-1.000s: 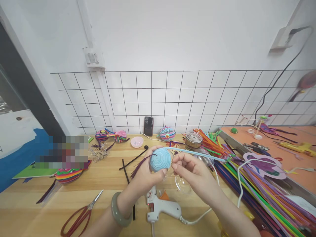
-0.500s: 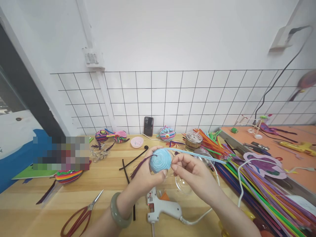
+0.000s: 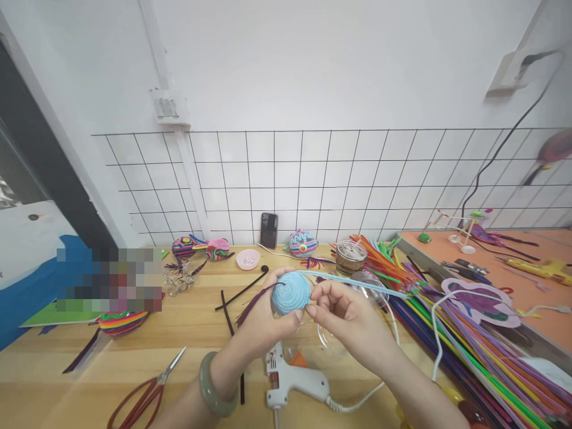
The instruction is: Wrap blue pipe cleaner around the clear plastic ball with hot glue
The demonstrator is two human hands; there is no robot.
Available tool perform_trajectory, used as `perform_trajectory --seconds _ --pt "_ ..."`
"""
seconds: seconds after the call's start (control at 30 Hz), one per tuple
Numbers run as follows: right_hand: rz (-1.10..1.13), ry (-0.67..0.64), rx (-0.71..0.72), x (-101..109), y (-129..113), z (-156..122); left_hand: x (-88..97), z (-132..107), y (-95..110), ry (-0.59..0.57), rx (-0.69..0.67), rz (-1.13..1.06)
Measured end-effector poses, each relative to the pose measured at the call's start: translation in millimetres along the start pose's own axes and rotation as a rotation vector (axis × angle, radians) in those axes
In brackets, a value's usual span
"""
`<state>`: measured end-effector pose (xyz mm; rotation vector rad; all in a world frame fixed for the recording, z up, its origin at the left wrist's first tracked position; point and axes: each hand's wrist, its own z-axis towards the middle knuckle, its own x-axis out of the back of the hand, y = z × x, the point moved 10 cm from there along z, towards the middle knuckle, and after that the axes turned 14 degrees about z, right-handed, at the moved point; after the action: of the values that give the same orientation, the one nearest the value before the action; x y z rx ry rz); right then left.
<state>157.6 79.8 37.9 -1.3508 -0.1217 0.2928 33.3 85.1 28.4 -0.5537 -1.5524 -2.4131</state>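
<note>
My left hand (image 3: 263,322) grips a round ball wrapped in a spiral of light blue pipe cleaner (image 3: 290,293), held above the wooden table (image 3: 179,333). The pipe cleaner's free light blue tail (image 3: 357,282) runs off to the right. My right hand (image 3: 348,316) presses its fingertips against the right side of the ball, fingers curled on the pipe cleaner. Dark purple strands (image 3: 252,301) hang from the ball's left side. A green bangle (image 3: 212,387) sits on my left wrist.
A white glue gun (image 3: 290,378) lies under my hands with its cord trailing right. Red scissors (image 3: 143,393) lie at the front left. A big pile of coloured pipe cleaners (image 3: 469,345) fills the right. A phone (image 3: 269,230), a tin (image 3: 351,255) and finished wrapped shapes stand at the back.
Both hands and the ball have shifted slightly. My right fingers have moved a little closer along the ball's right side.
</note>
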Motion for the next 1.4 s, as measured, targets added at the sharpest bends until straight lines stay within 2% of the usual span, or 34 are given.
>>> perform_trajectory --seconds 0.43,0.8,1.4 --pt "0.027 0.008 0.010 1.3 1.8 1.2 -4.6 0.9 -3.7 -0.048 -0.002 -0.031" --pt "-0.010 0.000 0.015 -0.4 0.2 1.1 0.2 0.5 -1.2 0.006 0.000 0.002" --pt "-0.012 -0.008 0.026 -0.6 0.9 -1.2 2.9 -1.5 5.1 0.014 -0.017 0.019"
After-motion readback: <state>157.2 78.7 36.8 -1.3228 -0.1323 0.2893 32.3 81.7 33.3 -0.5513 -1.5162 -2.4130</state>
